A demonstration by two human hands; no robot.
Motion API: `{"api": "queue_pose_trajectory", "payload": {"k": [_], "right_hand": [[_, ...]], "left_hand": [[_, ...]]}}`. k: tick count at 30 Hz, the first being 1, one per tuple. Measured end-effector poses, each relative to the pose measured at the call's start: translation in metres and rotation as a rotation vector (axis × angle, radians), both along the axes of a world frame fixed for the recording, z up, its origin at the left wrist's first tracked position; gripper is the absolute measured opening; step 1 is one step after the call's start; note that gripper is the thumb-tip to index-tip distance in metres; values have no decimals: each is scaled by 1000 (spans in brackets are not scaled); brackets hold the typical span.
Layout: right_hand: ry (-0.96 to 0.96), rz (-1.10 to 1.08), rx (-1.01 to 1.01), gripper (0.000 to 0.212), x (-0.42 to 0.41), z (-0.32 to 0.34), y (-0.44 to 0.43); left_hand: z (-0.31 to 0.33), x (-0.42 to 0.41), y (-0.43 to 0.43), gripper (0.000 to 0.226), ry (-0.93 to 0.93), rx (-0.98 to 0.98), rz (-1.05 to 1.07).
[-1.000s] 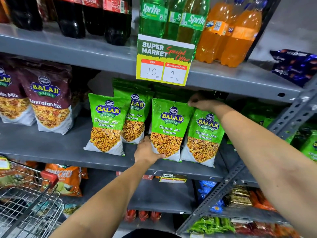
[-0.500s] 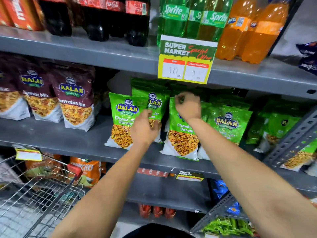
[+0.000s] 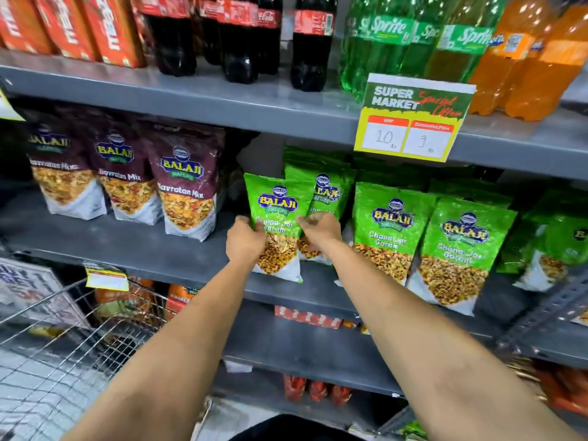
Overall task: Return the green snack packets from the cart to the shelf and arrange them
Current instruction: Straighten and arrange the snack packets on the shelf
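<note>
Hands meet mid-frame: left hand (image 3: 246,241) and right hand (image 3: 319,230) each close a grip on the sides of the leftmost green packet (image 3: 277,214), standing on the grey shelf (image 3: 133,249).

Single view from the camera worn on my head, facing forward and slightly down at the grey shelf (image 3: 197,268), close enough that my forearms span the lower frame. My left hand (image 3: 245,241) and right hand (image 3: 319,230) sit near centre. The wire cart (image 3: 63,338) enters at lower left. Wide-angle lens bends the edges.
</note>
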State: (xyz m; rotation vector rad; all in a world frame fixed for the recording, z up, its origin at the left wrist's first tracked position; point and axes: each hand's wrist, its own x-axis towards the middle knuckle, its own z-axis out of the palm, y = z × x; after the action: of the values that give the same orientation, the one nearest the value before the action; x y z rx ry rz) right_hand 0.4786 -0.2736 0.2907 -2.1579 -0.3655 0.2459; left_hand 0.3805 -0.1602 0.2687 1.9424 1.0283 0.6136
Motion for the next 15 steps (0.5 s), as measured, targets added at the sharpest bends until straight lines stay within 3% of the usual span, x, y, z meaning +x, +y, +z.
{"api": "queue_pose_trajectory", "payload": {"k": [2, 12, 15], "right_hand": [[0, -15, -7, 46, -3, -4, 3], [-57, -92, 54, 40, -8, -12, -24], [-50, -140, 120, 26, -17, -5, -40]], "left_hand": [[-3, -3, 2, 37, -5, 7, -20], [-5, -11, -18, 30, -94, 36, -91], [-4, -9, -30, 27, -131, 49, -102]]}}
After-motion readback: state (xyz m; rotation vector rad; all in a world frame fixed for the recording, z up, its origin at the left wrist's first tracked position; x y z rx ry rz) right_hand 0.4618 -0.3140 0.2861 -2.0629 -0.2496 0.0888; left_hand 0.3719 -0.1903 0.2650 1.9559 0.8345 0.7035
